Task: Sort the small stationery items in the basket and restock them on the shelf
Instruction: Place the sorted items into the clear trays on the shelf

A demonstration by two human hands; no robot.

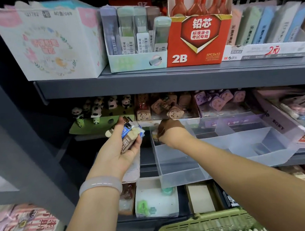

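Clear divided tray (178, 167) sits on the middle shelf (304, 156), its front edge overhanging the shelf's front edge; its near compartments are open from above. The upper shelf board (145, 82) caps the room over it. Right hand (169, 130) reaches into the tray's far-left corner, fingers curled down on a small pale item (155, 134), partly hidden. Left hand (118, 150) is palm up, just left of the tray's left wall, gripping a bundle of small packaged erasers (130, 135). Green basket (201, 225) is below, at the frame's bottom edge, with more small items inside.
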